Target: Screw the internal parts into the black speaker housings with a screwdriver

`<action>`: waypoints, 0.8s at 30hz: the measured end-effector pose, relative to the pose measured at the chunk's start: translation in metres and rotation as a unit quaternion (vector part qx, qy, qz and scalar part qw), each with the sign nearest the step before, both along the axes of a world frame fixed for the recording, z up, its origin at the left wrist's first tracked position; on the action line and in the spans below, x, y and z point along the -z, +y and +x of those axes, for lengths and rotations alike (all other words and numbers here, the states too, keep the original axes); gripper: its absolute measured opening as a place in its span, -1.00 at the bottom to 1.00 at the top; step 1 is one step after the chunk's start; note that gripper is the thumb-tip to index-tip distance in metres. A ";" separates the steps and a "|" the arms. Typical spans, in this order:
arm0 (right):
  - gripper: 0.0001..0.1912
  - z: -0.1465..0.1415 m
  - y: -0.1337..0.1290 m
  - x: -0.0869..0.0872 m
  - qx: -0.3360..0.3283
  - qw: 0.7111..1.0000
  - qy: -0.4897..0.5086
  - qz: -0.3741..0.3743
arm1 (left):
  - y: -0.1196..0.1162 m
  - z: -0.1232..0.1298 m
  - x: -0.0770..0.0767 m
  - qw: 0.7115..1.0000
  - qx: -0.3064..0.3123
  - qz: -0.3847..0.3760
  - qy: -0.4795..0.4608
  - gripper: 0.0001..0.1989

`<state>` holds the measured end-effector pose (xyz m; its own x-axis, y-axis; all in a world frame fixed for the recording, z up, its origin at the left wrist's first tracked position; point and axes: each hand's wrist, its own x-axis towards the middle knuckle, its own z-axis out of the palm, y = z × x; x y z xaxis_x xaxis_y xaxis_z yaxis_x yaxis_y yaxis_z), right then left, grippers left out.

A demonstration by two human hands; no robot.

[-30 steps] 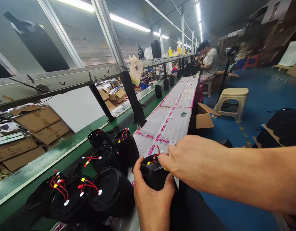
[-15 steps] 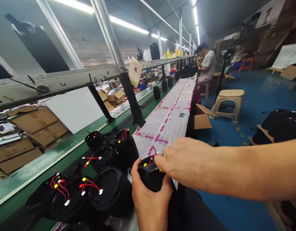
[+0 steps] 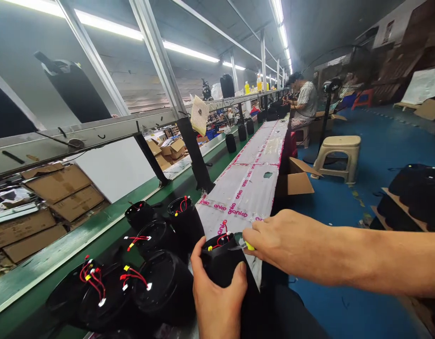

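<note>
My left hand is wrapped round a black cylindrical housing, thumb and fingers on opposite sides. Red wires with small white, red and yellow connectors stick out of its open top. In my right hand is a knife with a yellow handle, mostly hidden by the fingers. Its thin metal blade lies at the right side of the housing's rim. Several similar black housings with red wires stand close together to the left.
A long bench covered with white printed sheet runs away beside a green conveyor surface. A metal frame post rises at left. To the right are an open cardboard box and a beige stool. Another person sits farther along.
My right hand has moved back to the right from over the housing's top, bringing the knife blade into view at the rim. My left hand keeps holding the housing.
</note>
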<state>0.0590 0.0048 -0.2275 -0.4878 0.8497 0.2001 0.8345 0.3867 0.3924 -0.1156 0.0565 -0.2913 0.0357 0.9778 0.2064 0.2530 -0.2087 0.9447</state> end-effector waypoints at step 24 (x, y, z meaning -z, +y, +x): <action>-0.89 0.001 0.017 0.022 -0.014 0.997 0.071 0.017 | -0.002 -0.001 -0.004 1.000 0.005 -0.005 0.005 -0.30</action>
